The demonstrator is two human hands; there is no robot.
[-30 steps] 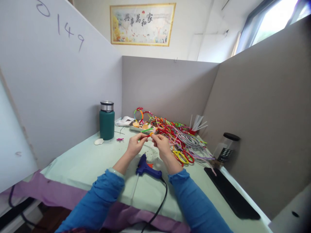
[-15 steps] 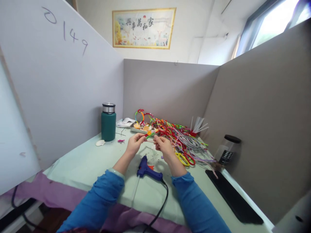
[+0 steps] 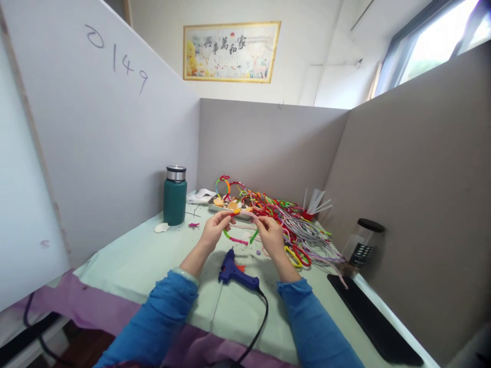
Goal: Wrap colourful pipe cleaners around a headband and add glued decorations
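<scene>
My left hand (image 3: 215,230) and my right hand (image 3: 271,237) are raised over the middle of the table, each closed in a pinch. Between them stretches a multicoloured pipe-cleaner strip (image 3: 247,213), red and orange near the left fingers and pale pink toward the right ones. Green and magenta lengths hang in a curve below the hands; whether they all belong to one piece I cannot tell. Just nearer to me lies a blue hot glue gun (image 3: 240,276), its nozzle pointing away, with a clear glue stick behind it and a black cord.
A metal tray (image 3: 218,208) of small pieces stands at the back beside a heap of pipe cleaners (image 3: 303,230). Yellow- and red-handled scissors (image 3: 294,256) lie by the heap. A green bottle (image 3: 175,197) stands left, a clear jar (image 3: 362,243) and black slab (image 3: 372,317) right.
My hands have moved apart, the right one to the right. The strip is now stretched between them, with green and magenta lengths visible below. The view has shifted slightly.
</scene>
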